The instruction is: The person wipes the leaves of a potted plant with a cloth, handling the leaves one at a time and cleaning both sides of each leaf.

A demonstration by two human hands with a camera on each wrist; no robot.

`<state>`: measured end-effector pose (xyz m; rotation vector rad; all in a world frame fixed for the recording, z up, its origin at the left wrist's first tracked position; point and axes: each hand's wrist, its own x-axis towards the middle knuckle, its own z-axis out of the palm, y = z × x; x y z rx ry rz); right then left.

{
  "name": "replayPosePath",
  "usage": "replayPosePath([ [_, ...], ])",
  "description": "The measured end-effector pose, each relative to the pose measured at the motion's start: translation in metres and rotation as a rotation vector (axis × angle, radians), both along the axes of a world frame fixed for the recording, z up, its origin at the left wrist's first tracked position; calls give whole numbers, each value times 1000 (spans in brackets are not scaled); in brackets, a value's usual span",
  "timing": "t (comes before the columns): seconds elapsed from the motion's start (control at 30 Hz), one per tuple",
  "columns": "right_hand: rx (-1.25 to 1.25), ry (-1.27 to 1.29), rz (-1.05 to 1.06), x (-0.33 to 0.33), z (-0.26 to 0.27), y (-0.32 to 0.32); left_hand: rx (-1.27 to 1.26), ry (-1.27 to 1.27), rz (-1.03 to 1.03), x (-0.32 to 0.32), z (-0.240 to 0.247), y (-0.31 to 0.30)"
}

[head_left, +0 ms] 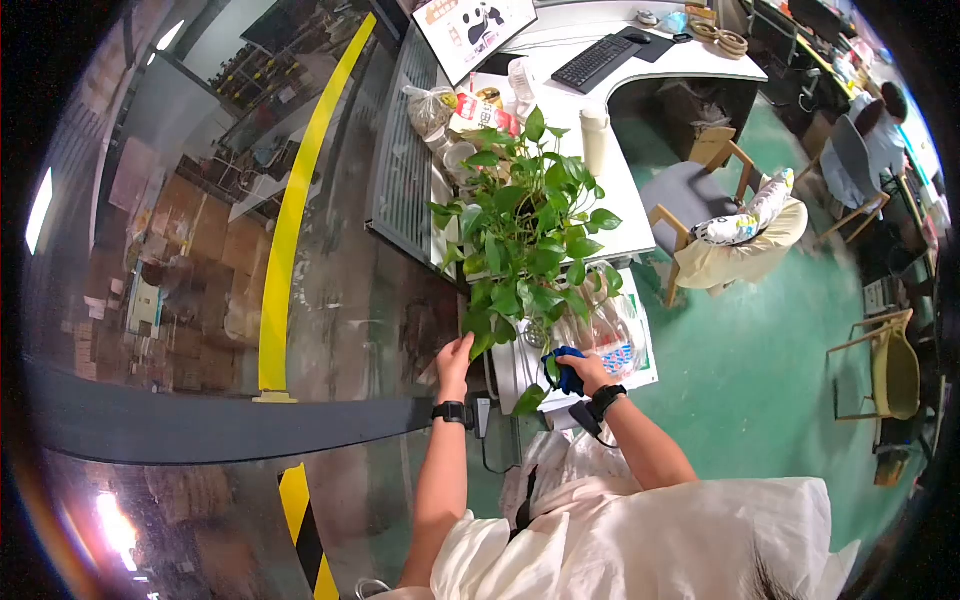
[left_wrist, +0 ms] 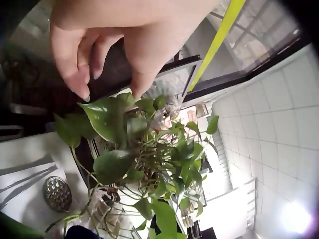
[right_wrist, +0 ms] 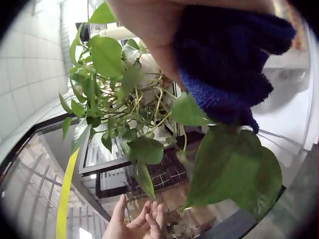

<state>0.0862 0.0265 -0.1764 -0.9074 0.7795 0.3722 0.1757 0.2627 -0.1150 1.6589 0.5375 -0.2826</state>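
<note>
A leafy green potted plant (head_left: 530, 215) with trailing vines stands at the near end of the white desk. My left hand (head_left: 455, 366) is at its lower left leaves, thumb and fingers apart; in the left wrist view, the fingertips (left_wrist: 82, 92) are right at the edge of a broad leaf (left_wrist: 107, 119). My right hand (head_left: 590, 372) grips a bunched dark blue cloth (right_wrist: 224, 64) below the plant. Large heart-shaped leaves (right_wrist: 232, 169) hang just beneath the cloth in the right wrist view. The plant's pot is hidden by foliage.
Behind the plant are a white tumbler (head_left: 594, 145), a clear plastic bag (head_left: 430, 112), a keyboard (head_left: 596, 64) and a monitor (head_left: 474, 34). Another plastic bag (head_left: 612, 335) lies near my right hand. A glass partition with a dark rail (head_left: 240, 425) borders the left; a chair (head_left: 690, 195) stands right.
</note>
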Motion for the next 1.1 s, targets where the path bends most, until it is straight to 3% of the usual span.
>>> replayPosePath([
  [0.1,-74,-14,-7,5,-1,6,59,-29,-47,14,-6,-6],
  [0.23,-177,-28,-18,17,-5,17,-345,-72,-8,28,-31,-11],
  [0.33,-283,-3,-3,19,-4,21,-420,-53,-65,28,-40,-7],
  [0.4,-250,-14,15,22,-10,20,-464,-88,-83,28,-48,-6],
  [0.5,-145,-58,6,18,27,18,-468,-143,-96,25,-63,-8],
  [0.6,-159,-103,1,13,20,11,-471,-146,-84,11,-41,-18],
  [0.7,-268,-183,52,11,20,9,-460,-92,-177,10,-57,-12],
  [0.83,-527,-252,390,13,60,25,-629,-53,-195,-2,-40,-19],
  [0.93,-814,-474,359,18,71,49,-442,-58,-213,-4,-46,-15],
  [1.1,-1052,-782,300,40,81,74,-441,-27,-236,-5,-37,-16],
])
